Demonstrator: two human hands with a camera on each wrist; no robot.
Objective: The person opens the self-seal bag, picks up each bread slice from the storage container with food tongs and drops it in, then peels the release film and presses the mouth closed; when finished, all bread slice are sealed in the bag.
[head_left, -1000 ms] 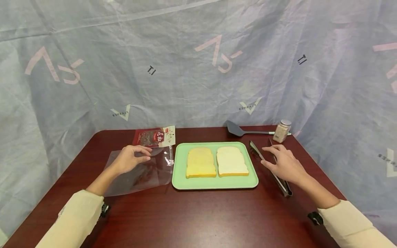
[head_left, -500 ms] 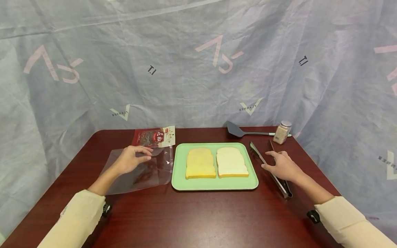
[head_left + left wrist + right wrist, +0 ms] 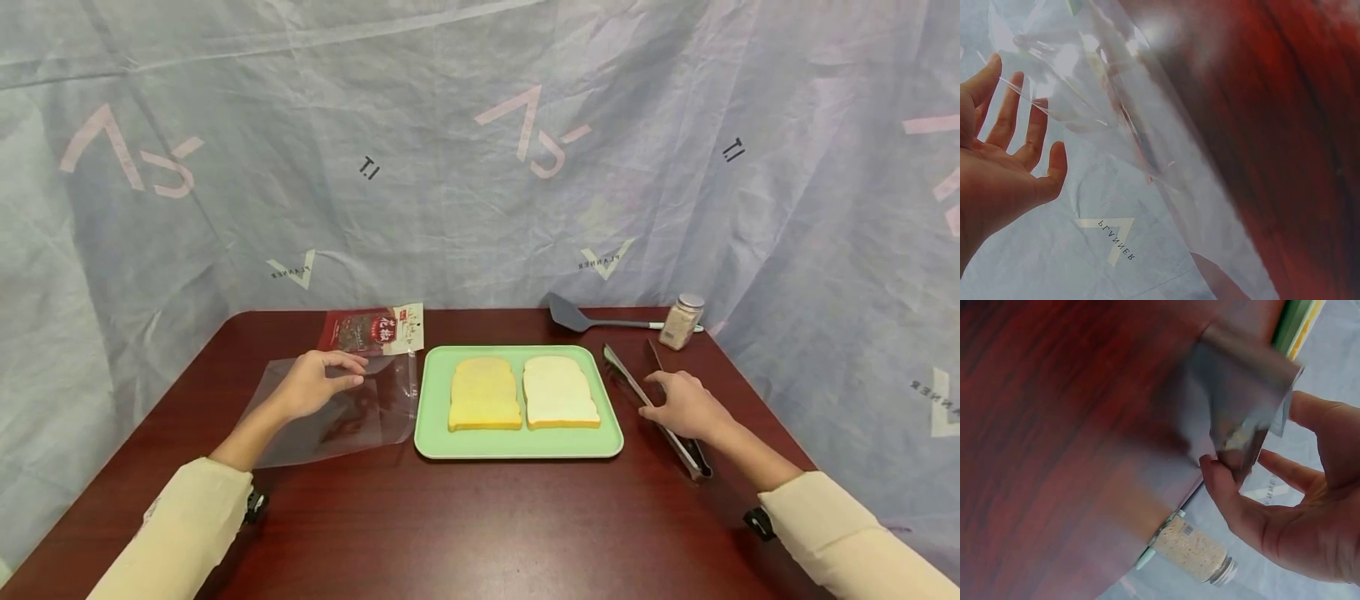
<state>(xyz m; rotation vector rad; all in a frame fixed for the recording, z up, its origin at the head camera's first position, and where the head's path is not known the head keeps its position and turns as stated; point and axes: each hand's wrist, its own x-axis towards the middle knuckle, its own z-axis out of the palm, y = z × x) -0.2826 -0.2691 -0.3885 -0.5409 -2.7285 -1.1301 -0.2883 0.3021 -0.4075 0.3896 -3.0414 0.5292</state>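
Note:
Metal tongs (image 3: 678, 446) lie spread on the table right of the green tray (image 3: 517, 450). My right hand (image 3: 686, 404) spans them, thumb on one side and fingers curled on the other. In the right wrist view the metal of the tongs (image 3: 1247, 381) sits between the thumb and fingers. At the left, a clear plastic bag (image 3: 337, 425) lies flat. Above it hovers my left hand (image 3: 311, 387), fingers loosely bent with a gap to the thumb. The bag's transparent film (image 3: 1147, 144) reaches across the fingertips in the left wrist view.
On the tray lie a yellow bread slice (image 3: 485, 392) and a white bread slice (image 3: 558, 392). Behind stand a red spice packet (image 3: 367, 332), a grey spatula (image 3: 573, 315) and a lidded glass jar (image 3: 681, 323). A grey cloth (image 3: 450, 208) hangs around the table.
My right hand has come slightly lower and to the right, its fingers closing in around the tongs. The tongs' joined end has shifted slightly right. My left hand stays nearly still.

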